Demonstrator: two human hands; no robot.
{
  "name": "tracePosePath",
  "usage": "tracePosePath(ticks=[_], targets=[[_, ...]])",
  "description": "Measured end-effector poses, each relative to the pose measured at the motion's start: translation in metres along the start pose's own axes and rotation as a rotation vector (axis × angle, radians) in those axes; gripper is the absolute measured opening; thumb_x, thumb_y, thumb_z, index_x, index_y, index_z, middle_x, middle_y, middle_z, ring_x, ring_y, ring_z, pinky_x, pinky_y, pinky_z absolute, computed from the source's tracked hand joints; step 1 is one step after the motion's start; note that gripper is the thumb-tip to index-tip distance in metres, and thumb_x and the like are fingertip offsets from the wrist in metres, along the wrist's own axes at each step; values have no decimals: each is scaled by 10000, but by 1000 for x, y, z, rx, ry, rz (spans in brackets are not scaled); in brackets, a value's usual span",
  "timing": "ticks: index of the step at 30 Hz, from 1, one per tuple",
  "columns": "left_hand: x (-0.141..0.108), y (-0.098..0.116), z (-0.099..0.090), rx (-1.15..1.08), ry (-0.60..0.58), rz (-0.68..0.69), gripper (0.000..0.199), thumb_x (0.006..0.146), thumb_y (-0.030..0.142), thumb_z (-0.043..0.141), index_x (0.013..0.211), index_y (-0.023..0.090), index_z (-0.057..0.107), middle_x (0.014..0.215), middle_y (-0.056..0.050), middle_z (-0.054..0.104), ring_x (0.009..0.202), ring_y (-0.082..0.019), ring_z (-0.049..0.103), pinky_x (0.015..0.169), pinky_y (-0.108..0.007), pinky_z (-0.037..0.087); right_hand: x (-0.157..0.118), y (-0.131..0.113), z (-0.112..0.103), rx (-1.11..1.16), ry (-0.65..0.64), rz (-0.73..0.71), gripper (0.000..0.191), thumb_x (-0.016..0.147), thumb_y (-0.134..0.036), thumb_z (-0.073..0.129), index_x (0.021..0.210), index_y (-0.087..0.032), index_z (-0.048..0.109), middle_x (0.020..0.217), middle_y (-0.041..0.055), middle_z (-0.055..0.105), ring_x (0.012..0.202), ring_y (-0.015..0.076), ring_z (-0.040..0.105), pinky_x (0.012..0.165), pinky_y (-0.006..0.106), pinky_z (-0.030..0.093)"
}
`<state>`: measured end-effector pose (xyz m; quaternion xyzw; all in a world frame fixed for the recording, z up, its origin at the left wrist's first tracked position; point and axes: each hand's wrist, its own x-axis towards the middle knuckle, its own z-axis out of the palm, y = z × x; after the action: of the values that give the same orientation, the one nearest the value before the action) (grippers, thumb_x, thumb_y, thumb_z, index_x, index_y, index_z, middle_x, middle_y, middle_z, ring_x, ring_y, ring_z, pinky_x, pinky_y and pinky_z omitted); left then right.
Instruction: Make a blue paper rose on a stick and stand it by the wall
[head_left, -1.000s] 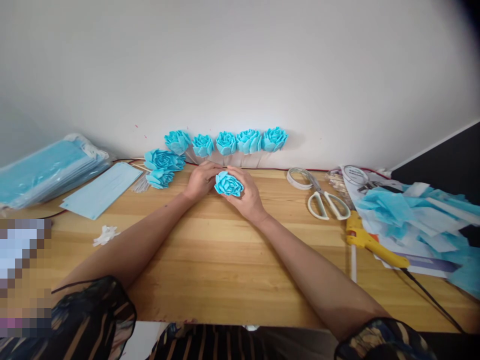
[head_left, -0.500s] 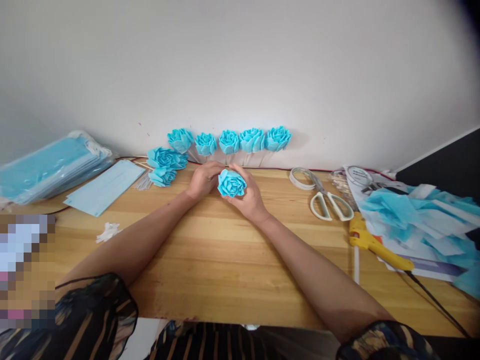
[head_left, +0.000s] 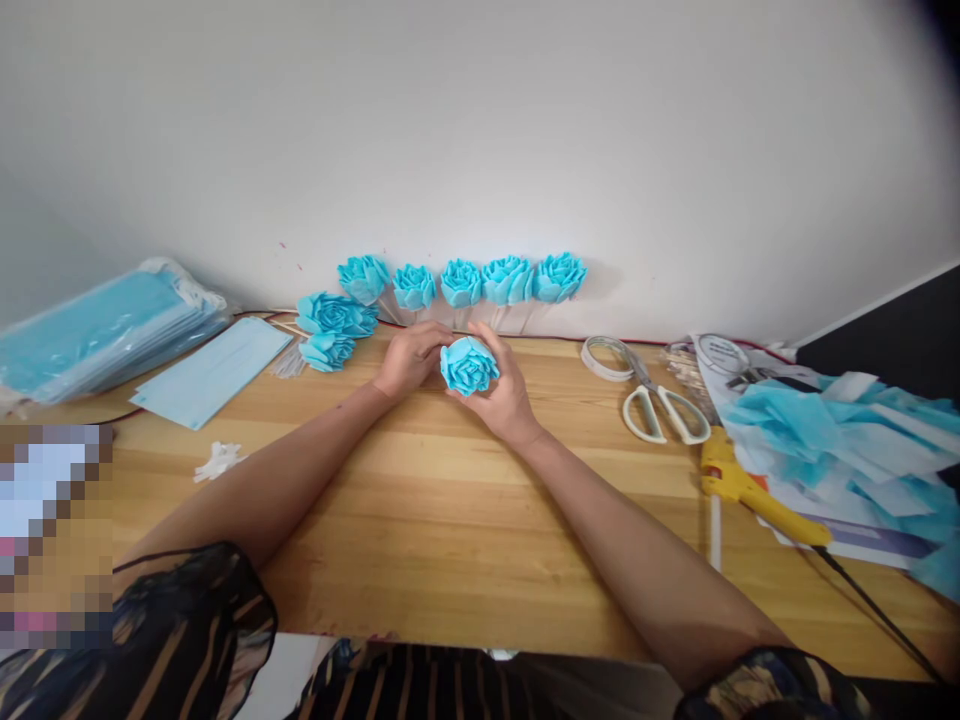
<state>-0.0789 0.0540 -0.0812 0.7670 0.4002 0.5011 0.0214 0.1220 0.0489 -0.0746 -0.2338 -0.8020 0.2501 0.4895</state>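
Observation:
A blue handmade flower (head_left: 469, 366), with layered petals like a rose, faces up toward me above the middle of the table. My right hand (head_left: 511, 400) is wrapped around its side, thumb in front and fingers behind the petals. On its left, my left hand (head_left: 411, 362) has its fingers curled, the tips reaching behind the bloom; what they pinch there is hidden. No stem of this flower shows. Behind my hands, several similar blue flowers (head_left: 460, 283) on thin stems lean against the wall. Others (head_left: 330, 315) lie just beyond my left hand.
Face masks in a clear bag (head_left: 97, 330) and a loose mask stack (head_left: 214, 370) lie left, with small white strips (head_left: 219, 461) nearer me. To the right are a tape roll (head_left: 604, 360), scissors (head_left: 660, 410), a yellow glue gun (head_left: 765, 495) with its cord, and blue fabric scraps (head_left: 847, 430).
The flower and my right hand have shifted very slightly right, and the bloom is turned a little. The whole view has moved marginally; other things lie as before.

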Motion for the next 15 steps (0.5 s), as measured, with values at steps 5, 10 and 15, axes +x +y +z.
tracePosePath(ticks=[5, 10, 15], targets=[[0, 0, 1, -19, 4, 14, 169, 936, 221, 588, 894, 163, 741, 955, -97, 764, 895, -201, 716, 810, -309, 562, 1, 1, 0, 1, 34, -83, 740, 789, -380, 804, 1437, -279, 462, 1419, 110, 593, 1325, 307, 556, 1127, 504, 450], [0, -1, 0, -31, -32, 8, 131, 880, 153, 606, 888, 153, 737, 960, -97, 766, 883, -196, 715, 786, -293, 551, 3, 2, -1, -36, 52, -179, 505, 830, -318, 762, 1293, -281, 564, 1332, 103, 648, 1270, 297, 596, 1085, 507, 469], [-1, 0, 0, -18, -61, -16, 169, 865, 148, 608, 964, 152, 745, 972, -95, 767, 855, -190, 703, 775, -290, 541, 3, 1, -2, -63, 39, -163, 470, 835, -307, 751, 1271, -286, 575, 1328, 102, 654, 1261, 301, 601, 1069, 518, 477]])
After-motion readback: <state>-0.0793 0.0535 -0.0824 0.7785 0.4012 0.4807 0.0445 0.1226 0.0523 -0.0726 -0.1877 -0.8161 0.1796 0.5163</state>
